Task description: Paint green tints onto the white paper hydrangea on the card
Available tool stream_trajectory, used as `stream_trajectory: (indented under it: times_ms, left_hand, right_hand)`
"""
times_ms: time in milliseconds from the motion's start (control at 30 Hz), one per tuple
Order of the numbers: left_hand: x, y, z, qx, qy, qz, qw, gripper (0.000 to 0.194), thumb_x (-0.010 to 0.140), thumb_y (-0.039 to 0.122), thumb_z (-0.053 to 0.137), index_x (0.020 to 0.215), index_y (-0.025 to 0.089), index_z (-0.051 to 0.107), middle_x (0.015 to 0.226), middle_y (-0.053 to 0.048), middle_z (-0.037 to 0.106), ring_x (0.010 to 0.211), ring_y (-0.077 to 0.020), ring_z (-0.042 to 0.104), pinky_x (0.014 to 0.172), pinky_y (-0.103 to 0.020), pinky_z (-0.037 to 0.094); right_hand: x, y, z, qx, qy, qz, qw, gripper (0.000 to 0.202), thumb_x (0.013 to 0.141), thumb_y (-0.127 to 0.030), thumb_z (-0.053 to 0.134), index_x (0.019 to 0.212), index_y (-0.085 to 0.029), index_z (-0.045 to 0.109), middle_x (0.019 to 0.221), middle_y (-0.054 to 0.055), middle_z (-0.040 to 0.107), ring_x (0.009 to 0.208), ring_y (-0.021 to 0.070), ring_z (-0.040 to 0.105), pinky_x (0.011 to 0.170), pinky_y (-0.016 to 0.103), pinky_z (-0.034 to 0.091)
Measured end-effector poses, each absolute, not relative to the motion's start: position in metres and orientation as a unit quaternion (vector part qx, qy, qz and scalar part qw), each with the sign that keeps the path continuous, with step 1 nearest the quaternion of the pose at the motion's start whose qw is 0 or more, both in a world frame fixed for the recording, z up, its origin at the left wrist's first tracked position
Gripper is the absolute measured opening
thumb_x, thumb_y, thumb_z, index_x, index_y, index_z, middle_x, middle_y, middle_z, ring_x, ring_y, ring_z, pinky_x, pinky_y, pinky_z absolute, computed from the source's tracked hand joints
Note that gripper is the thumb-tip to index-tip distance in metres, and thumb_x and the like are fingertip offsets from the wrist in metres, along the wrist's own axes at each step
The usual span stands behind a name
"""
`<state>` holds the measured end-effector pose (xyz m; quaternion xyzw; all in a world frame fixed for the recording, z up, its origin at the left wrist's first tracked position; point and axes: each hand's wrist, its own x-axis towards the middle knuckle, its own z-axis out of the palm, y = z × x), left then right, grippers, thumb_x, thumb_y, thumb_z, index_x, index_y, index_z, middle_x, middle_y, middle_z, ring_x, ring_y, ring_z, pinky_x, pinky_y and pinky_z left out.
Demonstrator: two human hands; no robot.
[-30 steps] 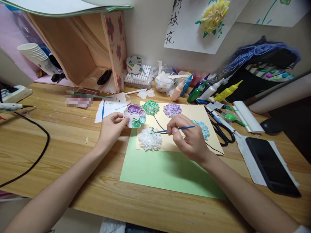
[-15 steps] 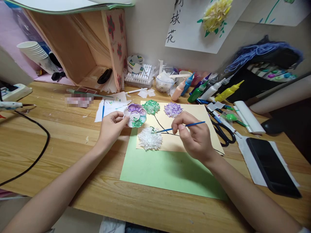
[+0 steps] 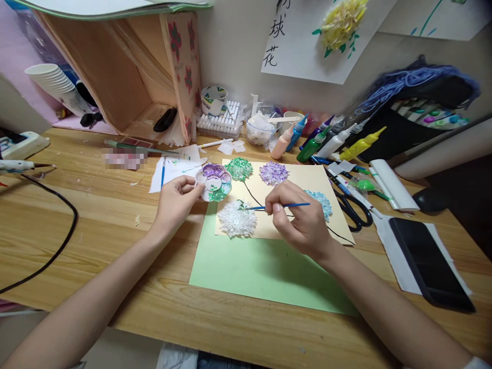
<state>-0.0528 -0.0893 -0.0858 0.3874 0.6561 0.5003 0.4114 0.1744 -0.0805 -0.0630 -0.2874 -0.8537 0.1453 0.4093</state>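
Note:
My left hand (image 3: 179,199) pinches the rim of a flower-shaped paint palette (image 3: 213,183) with purple, blue and green paint. In my right hand (image 3: 298,218) is a thin blue paintbrush (image 3: 298,205), its tip touching the top of a white ruffled flower (image 3: 237,219) where some green shows. That flower sits at the lower left of a cream sheet (image 3: 265,228), which lies over a green sheet (image 3: 261,271). Above it are a green flower (image 3: 239,169) and a purple flower (image 3: 273,173). A light blue flower (image 3: 321,204) is partly behind my right hand.
Paint bottles (image 3: 321,146) stand behind the cream sheet. Black scissors (image 3: 351,210) and a phone (image 3: 430,264) on white paper lie to the right. A black cable (image 3: 75,215) curves across the left. An open box (image 3: 115,77) stands at the back left.
My right hand has shifted slightly left and down and the brush lies flatter, its tip still at the white flower. The light blue flower has come into view.

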Motion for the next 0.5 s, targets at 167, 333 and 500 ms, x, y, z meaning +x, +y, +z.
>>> stream_trajectory:
  times_ms: [167,333,500]
  left_hand:
    - [-0.0528,-0.0894,-0.0859,0.385,0.651,0.505,0.416,0.015,0.066,0.027,0.071,0.069,0.016,0.059,0.061,0.002,0.065,0.057,-0.011,0.061,0.058,-0.02,0.046]
    - [-0.0529,-0.0899,-0.0861,0.387,0.651,0.503,0.415,0.017,0.067,0.028,0.071,0.07,0.016,0.06,0.061,0.002,0.065,0.058,-0.0109,0.061,0.059,-0.02,0.046]
    - [-0.0523,-0.0895,-0.0848,0.383,0.651,0.504,0.42,0.017,0.067,0.028,0.071,0.07,0.015,0.061,0.062,0.001,0.066,0.058,-0.0108,0.061,0.058,-0.02,0.046]
  right_hand:
    - [0.1764,-0.0806,-0.0606,-0.294,-0.838,0.146,0.436,0.016,0.082,-0.009,0.042,0.072,-0.02,0.048,0.064,-0.001,0.05,0.062,0.0128,0.047,0.059,0.028,0.038]
    - [0.1762,-0.0804,-0.0606,-0.297,-0.837,0.14,0.438,0.017,0.083,-0.009,0.041,0.071,-0.019,0.048,0.063,-0.001,0.049,0.061,0.0124,0.046,0.059,0.028,0.037]
    - [0.176,-0.0802,-0.0608,-0.298,-0.838,0.156,0.429,0.017,0.083,-0.009,0.041,0.071,-0.019,0.048,0.063,-0.001,0.05,0.062,0.0121,0.046,0.059,0.027,0.037]
